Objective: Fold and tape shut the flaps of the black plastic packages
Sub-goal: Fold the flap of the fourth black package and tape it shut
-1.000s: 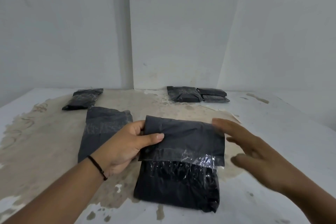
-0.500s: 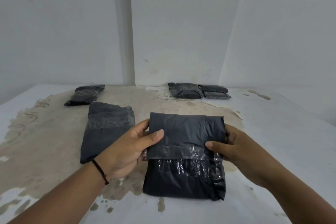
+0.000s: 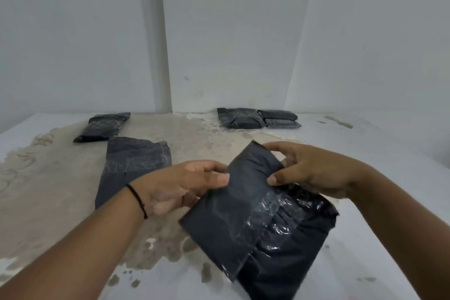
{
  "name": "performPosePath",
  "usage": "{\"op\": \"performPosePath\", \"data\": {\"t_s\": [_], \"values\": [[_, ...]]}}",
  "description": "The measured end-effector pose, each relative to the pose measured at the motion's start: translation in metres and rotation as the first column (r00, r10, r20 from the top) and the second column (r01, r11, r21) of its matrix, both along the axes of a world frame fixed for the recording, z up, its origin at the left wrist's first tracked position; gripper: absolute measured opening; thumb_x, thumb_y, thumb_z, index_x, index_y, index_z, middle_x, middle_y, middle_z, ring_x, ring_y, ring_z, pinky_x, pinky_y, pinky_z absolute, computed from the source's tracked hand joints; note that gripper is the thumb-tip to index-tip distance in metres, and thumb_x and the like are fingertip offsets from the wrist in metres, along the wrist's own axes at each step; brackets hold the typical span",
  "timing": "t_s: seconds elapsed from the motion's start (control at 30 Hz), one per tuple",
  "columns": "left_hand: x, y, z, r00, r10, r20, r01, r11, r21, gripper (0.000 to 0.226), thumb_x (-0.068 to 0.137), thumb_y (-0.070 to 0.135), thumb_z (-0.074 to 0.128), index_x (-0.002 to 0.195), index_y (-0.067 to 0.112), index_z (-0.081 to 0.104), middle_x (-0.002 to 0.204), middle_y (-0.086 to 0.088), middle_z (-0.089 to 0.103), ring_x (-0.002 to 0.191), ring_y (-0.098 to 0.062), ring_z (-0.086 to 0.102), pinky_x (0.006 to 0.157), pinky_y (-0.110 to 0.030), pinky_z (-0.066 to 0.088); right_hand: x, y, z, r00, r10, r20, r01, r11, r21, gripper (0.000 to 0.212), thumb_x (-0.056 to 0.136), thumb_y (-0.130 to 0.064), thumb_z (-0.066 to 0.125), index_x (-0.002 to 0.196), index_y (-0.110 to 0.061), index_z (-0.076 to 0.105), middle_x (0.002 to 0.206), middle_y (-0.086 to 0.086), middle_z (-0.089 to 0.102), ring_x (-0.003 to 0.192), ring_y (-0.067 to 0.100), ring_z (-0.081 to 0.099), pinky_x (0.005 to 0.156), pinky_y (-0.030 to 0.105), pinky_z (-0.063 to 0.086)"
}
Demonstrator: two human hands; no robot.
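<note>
Head view: your left hand (image 3: 192,185) and right hand (image 3: 314,173) pinch the taped black package (image 3: 258,217) at centre frame; an untaped package (image 3: 132,168) waits on the desk (image 3: 389,153), centre left.

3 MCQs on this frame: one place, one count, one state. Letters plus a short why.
1. Where is the flat, unheld package?
A. left of the held one
B. against the back wall
C. under it

2. How many black packages show in all?
A. three
B. five
C. seven

3. The held package is:
A. lying square to the table edge
B. gripped by both hands, turned askew
C. untouched

Key: A, it lies beyond the left hand. B, one held, one flat, one far left, two by the wall. B, the right hand grips it too.
</note>
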State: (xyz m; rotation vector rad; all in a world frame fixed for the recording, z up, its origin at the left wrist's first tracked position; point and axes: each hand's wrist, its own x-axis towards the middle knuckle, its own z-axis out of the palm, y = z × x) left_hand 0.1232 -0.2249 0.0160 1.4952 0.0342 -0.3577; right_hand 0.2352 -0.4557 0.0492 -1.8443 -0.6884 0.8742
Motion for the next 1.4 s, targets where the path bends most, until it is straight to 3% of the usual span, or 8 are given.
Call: {"op": "performPosePath", "data": {"t_s": [0.1, 0.27, 0.4, 0.5, 0.63, 0.87, 1.1, 1.4], "values": [[0.012, -0.026, -0.007, 1.0, -0.021, -0.014, 0.021, 1.0, -0.001, 0.048, 0.072, 0.004, 0.074, 0.118, 0.005, 0.063, 0.118, -0.017, 0.067, 0.11, -0.031, 0.064, 0.096, -0.04, 0.05, 0.002, 0.008, 0.004, 0.974, -0.047, 0.221, 0.076, 0.99, -0.123, 0.082, 0.076, -0.018, 0.078, 0.143, -0.025, 0.032, 0.09, 0.007, 0.07, 0.085, 0.02, 0.068, 0.08, 0.034, 0.053], [0.03, -0.058, -0.038, 0.944, 0.318, -0.093, -0.328, 0.936, -0.129, 0.047, 0.072, -0.002, 0.076, 0.116, -0.001, 0.062, 0.107, -0.018, 0.072, 0.099, -0.033, 0.068, 0.082, -0.038, 0.057, -0.008, -0.025, -0.011, 0.658, -0.34, 0.672, 0.526, 0.846, -0.087, 0.08, 0.079, -0.055, 0.064, 0.146, -0.028, 0.03, 0.141, 0.004, 0.049, 0.123, 0.024, 0.05, 0.1, 0.038, 0.043], [0.039, -0.083, -0.056, 0.924, 0.369, -0.101, -0.382, 0.907, -0.178, 0.06, 0.071, -0.001, 0.078, 0.124, 0.009, 0.053, 0.113, -0.013, 0.069, 0.1, -0.03, 0.068, 0.08, -0.039, 0.058, -0.032, -0.055, -0.04, 0.763, -0.264, 0.59, 0.496, 0.825, -0.272, 0.058, 0.086, -0.05, 0.058, 0.14, -0.037, 0.04, 0.134, 0.002, 0.055, 0.096, 0.017, 0.06, 0.071, 0.012, 0.043], [0.043, -0.095, -0.057, 0.924, 0.355, 0.143, -0.375, 0.915, 0.15, 0.075, 0.063, 0.024, 0.087, 0.123, 0.023, 0.043, 0.121, 0.004, 0.059, 0.107, -0.014, 0.061, 0.088, -0.027, 0.052, -0.031, -0.069, -0.057, 0.74, -0.266, 0.617, 0.52, 0.808, -0.276, 0.049, 0.088, -0.043, 0.061, 0.135, -0.037, 0.048, 0.113, -0.009, 0.061, 0.078, 0.005, 0.057, 0.058, 0.008, 0.04], [0.048, -0.091, -0.048, 0.858, 0.01, 0.514, -0.436, 0.543, 0.717, 0.105, 0.057, 0.063, 0.077, 0.141, 0.027, 0.025, 0.132, 0.01, 0.031, 0.126, -0.01, 0.03, 0.103, -0.021, 0.027, -0.029, -0.076, -0.068, 0.731, -0.219, 0.647, 0.496, 0.822, -0.281, 0.046, 0.092, -0.041, 0.055, 0.136, -0.034, 0.048, 0.121, -0.011, 0.06, 0.107, 0.01, 0.055, 0.084, 0.017, 0.039], [0.044, -0.101, -0.056, 0.655, -0.376, 0.656, -0.585, 0.297, 0.755, 0.064, 0.077, 0.067, 0.046, 0.123, 0.024, 0.059, 0.13, 0.003, 0.047, 0.123, -0.017, 0.039, 0.108, -0.031, 0.027, -0.027, -0.077, -0.077, 0.669, -0.104, 0.736, 0.515, 0.779, -0.358, 0.046, 0.094, -0.05, 0.042, 0.139, -0.041, 0.041, 0.151, -0.012, 0.029, 0.138, 0.017, 0.023, 0.11, 0.038, 0.021], [0.042, -0.103, -0.054, 0.846, -0.379, 0.376, -0.232, 0.373, 0.898, 0.1, 0.067, 0.083, 0.048, 0.149, 0.033, 0.021, 0.156, 0.015, 0.018, 0.141, -0.005, 0.016, 0.112, -0.021, 0.011, -0.027, -0.078, -0.082, 0.686, -0.157, 0.71, 0.487, 0.824, -0.29, 0.046, 0.094, -0.048, 0.044, 0.139, -0.037, 0.043, 0.147, -0.011, 0.036, 0.134, 0.015, 0.033, 0.112, 0.038, 0.027], [0.033, -0.106, -0.048, 0.841, -0.417, 0.345, -0.203, 0.347, 0.915, 0.1, 0.062, 0.082, 0.054, 0.143, 0.029, 0.028, 0.146, 0.011, 0.029, 0.128, -0.009, 0.026, 0.107, -0.024, 0.021, -0.053, -0.091, -0.068, 0.674, -0.192, 0.713, 0.518, 0.811, -0.271, 0.055, 0.095, -0.05, 0.039, 0.147, -0.034, 0.027, 0.155, -0.007, 0.027, 0.142, 0.017, 0.024, 0.115, 0.041, 0.022]]}}
